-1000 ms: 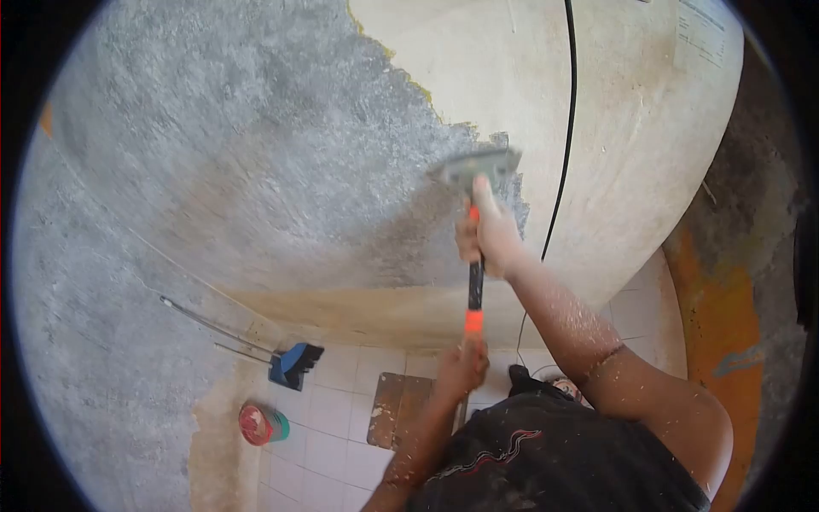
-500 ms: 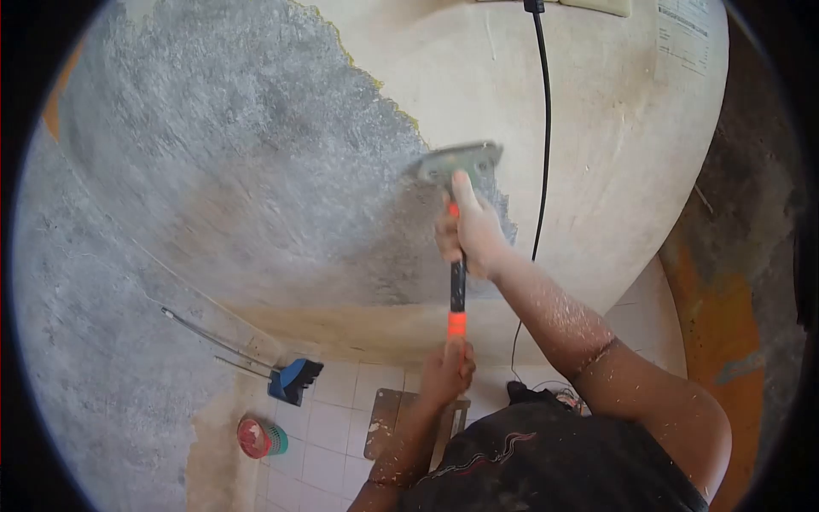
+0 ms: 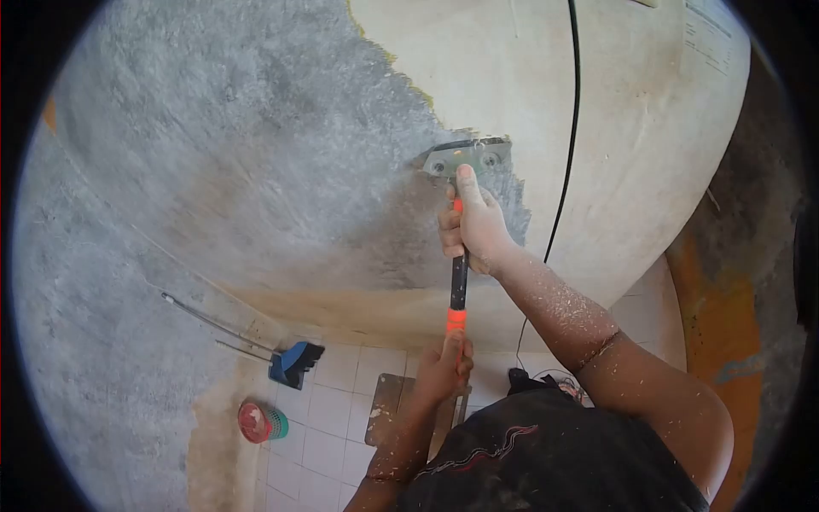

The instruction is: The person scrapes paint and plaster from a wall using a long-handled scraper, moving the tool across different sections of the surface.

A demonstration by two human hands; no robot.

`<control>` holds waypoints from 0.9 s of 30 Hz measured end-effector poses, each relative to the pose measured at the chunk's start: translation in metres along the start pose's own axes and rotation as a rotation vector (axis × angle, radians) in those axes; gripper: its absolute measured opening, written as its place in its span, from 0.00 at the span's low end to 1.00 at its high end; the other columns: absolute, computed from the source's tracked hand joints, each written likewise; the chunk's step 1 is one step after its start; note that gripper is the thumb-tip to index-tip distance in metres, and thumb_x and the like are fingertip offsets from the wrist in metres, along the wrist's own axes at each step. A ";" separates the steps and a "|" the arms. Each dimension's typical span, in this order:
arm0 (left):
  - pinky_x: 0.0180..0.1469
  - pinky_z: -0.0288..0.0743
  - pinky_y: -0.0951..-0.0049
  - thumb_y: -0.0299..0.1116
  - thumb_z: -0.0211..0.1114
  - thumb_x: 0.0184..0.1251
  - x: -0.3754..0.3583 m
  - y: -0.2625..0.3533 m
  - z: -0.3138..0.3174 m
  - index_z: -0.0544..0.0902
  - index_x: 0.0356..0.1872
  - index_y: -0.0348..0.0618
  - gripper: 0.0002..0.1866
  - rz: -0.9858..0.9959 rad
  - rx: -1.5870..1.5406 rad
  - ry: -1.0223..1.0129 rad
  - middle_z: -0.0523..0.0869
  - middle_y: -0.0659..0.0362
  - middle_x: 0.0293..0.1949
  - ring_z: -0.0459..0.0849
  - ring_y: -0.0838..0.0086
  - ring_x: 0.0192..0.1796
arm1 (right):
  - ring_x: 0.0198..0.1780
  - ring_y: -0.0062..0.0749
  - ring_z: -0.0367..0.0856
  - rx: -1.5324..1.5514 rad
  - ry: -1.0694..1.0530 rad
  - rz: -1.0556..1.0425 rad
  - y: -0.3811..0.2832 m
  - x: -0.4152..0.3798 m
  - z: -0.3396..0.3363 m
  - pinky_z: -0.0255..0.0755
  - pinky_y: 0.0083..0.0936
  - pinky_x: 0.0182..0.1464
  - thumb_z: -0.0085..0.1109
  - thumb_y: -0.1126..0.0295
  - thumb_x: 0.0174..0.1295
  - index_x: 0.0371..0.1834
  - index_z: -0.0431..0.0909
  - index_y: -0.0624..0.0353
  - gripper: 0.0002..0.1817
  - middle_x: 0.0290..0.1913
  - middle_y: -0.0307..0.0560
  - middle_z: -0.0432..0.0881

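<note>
A long-handled wall scraper, black with orange grips, has its wide metal head against the wall. My right hand is closed round the upper handle, thumb lying up along the base of the head. Lower down, my left hand wraps the orange end grip. The blade sits at the ragged border between cream paint above and scraped grey wall to the left. Pale flakes dot my right forearm.
A black cable hangs down the wall right of the scraper. On the tiled floor stand a blue broom and dustpan and a red and green basket. A flat board lies beside my left forearm. Papers are fixed at upper right.
The view has shifted a little, so the cable and paint border appear further right. The blurred scraper head is now sharp, at the paint edge. Both hands keep their hold.
</note>
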State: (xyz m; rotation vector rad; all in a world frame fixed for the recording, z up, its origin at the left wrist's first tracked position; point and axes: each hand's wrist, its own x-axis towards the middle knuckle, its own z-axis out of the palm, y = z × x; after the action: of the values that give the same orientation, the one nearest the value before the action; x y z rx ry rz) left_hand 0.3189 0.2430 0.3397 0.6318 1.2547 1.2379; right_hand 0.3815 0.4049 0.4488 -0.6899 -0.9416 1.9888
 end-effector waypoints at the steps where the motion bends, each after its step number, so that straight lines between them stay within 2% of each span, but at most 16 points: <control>1: 0.12 0.56 0.80 0.52 0.47 0.69 0.000 -0.001 -0.003 0.71 0.27 0.43 0.22 0.001 -0.001 0.006 0.65 0.67 0.11 0.63 0.82 0.11 | 0.12 0.16 0.51 0.056 -0.026 0.001 0.001 0.001 0.001 0.48 0.16 0.14 0.42 0.39 0.62 0.32 0.62 0.49 0.24 0.15 0.31 0.56; 4: 0.12 0.57 0.80 0.52 0.47 0.69 -0.001 -0.007 -0.007 0.71 0.26 0.43 0.22 0.083 0.003 0.008 0.65 0.67 0.11 0.64 0.81 0.10 | 0.12 0.15 0.51 0.100 -0.059 -0.013 0.004 0.002 -0.001 0.47 0.16 0.14 0.42 0.38 0.61 0.33 0.62 0.49 0.24 0.15 0.31 0.56; 6: 0.12 0.57 0.80 0.51 0.48 0.69 -0.005 -0.015 0.001 0.72 0.26 0.43 0.22 0.012 -0.081 0.028 0.65 0.67 0.11 0.63 0.82 0.10 | 0.13 0.15 0.51 0.101 -0.052 -0.034 0.018 0.001 -0.005 0.47 0.16 0.14 0.42 0.38 0.61 0.33 0.62 0.49 0.25 0.16 0.30 0.56; 8: 0.12 0.57 0.80 0.51 0.48 0.69 -0.005 -0.032 -0.002 0.72 0.26 0.43 0.21 -0.017 -0.101 0.002 0.65 0.67 0.11 0.63 0.82 0.11 | 0.12 0.15 0.50 -0.001 0.041 0.050 0.035 0.004 -0.012 0.47 0.16 0.14 0.41 0.39 0.62 0.33 0.62 0.49 0.24 0.16 0.31 0.56; 10: 0.13 0.57 0.80 0.50 0.48 0.69 -0.004 -0.027 -0.002 0.72 0.26 0.43 0.21 -0.046 -0.127 -0.018 0.65 0.67 0.11 0.63 0.82 0.11 | 0.12 0.15 0.50 -0.010 0.039 0.013 0.028 0.002 -0.009 0.47 0.15 0.14 0.42 0.40 0.63 0.33 0.62 0.49 0.23 0.16 0.31 0.56; 12: 0.13 0.56 0.80 0.50 0.49 0.69 0.000 -0.012 -0.005 0.73 0.26 0.44 0.20 0.057 -0.039 0.002 0.65 0.68 0.11 0.63 0.83 0.11 | 0.12 0.15 0.51 -0.023 0.033 -0.006 0.016 0.000 -0.001 0.47 0.15 0.14 0.42 0.40 0.63 0.33 0.62 0.49 0.23 0.16 0.31 0.56; 15: 0.13 0.56 0.80 0.50 0.51 0.68 -0.001 0.016 -0.022 0.73 0.26 0.45 0.19 0.089 0.003 0.010 0.65 0.68 0.12 0.62 0.83 0.11 | 0.12 0.15 0.50 0.166 -0.095 -0.063 -0.003 0.004 0.012 0.47 0.15 0.14 0.43 0.40 0.62 0.33 0.62 0.49 0.23 0.15 0.30 0.55; 18: 0.12 0.54 0.81 0.49 0.52 0.68 0.001 0.004 -0.019 0.73 0.25 0.45 0.19 0.106 -0.034 0.043 0.65 0.68 0.11 0.62 0.84 0.10 | 0.12 0.15 0.49 0.212 -0.135 -0.069 0.007 0.010 0.009 0.47 0.15 0.14 0.43 0.39 0.62 0.33 0.62 0.48 0.23 0.15 0.30 0.55; 20: 0.12 0.54 0.81 0.49 0.51 0.68 0.000 -0.016 -0.012 0.73 0.25 0.45 0.19 0.110 -0.044 0.054 0.65 0.68 0.11 0.61 0.84 0.10 | 0.13 0.16 0.50 0.069 -0.036 -0.051 0.021 0.008 -0.002 0.48 0.17 0.14 0.43 0.39 0.62 0.34 0.62 0.52 0.25 0.16 0.32 0.56; 22: 0.12 0.53 0.81 0.48 0.51 0.68 -0.003 -0.029 -0.007 0.73 0.25 0.45 0.18 -0.035 -0.117 -0.021 0.64 0.69 0.11 0.61 0.84 0.10 | 0.13 0.16 0.50 0.073 -0.005 0.015 0.031 0.003 -0.016 0.48 0.17 0.14 0.43 0.39 0.62 0.35 0.62 0.51 0.25 0.16 0.32 0.56; 23: 0.12 0.53 0.81 0.48 0.51 0.68 0.000 -0.028 -0.008 0.73 0.25 0.45 0.18 -0.031 -0.118 -0.026 0.64 0.69 0.11 0.61 0.84 0.10 | 0.13 0.16 0.51 0.077 0.023 0.089 0.032 0.002 -0.019 0.49 0.17 0.15 0.43 0.39 0.62 0.35 0.62 0.51 0.24 0.16 0.32 0.56; 25: 0.12 0.53 0.81 0.48 0.52 0.68 0.000 -0.013 -0.006 0.74 0.26 0.45 0.18 0.067 0.040 -0.016 0.64 0.69 0.11 0.61 0.84 0.10 | 0.13 0.16 0.51 0.033 0.019 0.064 0.014 0.002 -0.013 0.49 0.17 0.15 0.42 0.39 0.62 0.35 0.62 0.51 0.24 0.16 0.31 0.55; 27: 0.12 0.53 0.81 0.48 0.52 0.68 -0.001 0.007 -0.019 0.74 0.26 0.45 0.18 0.109 0.088 -0.006 0.64 0.69 0.11 0.61 0.84 0.10 | 0.13 0.16 0.51 0.189 -0.104 -0.044 -0.006 0.001 0.001 0.49 0.17 0.15 0.42 0.40 0.63 0.34 0.62 0.50 0.23 0.16 0.31 0.55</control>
State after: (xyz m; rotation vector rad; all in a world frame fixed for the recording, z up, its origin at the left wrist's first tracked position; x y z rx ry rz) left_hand 0.2987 0.2391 0.3408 0.7755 1.2894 1.2741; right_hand 0.3832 0.4082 0.4543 -0.4611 -0.8088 2.0587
